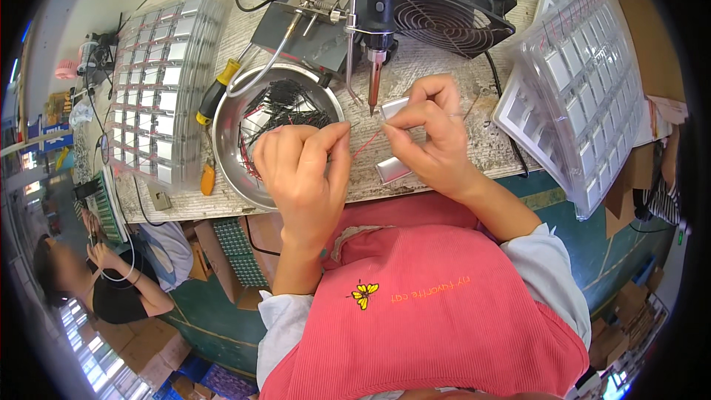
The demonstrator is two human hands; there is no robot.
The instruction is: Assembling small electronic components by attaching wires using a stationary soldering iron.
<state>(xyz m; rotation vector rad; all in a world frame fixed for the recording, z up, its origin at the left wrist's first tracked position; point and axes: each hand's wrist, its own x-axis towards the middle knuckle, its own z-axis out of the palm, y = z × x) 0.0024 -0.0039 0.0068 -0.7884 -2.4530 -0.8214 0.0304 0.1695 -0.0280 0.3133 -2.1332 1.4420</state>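
My left hand (302, 172) is closed in a pinch over the right rim of a round metal bowl (224, 130). A thin wire end seems to show at its fingertips. My right hand (433, 137) also pinches, with a red wire (366, 145) running from its fingertips down toward my left hand. Just behind those fingers is a flat silver cell (394, 108), partly hidden; whether the hand grips it I cannot tell. The tip of an upright mounted soldering iron (375, 81) points down beside that cell. Another silver cell (392, 170) lies on the bench below my right hand.
Black and red wires (285, 104) fill the bowl. Stacked clear trays of silver cells stand left (152, 96) and right (589, 89). A black fan (448, 22) sits behind the iron. A yellow-black screwdriver (217, 92) lies by the bowl. Another person (111, 274) works at far left.
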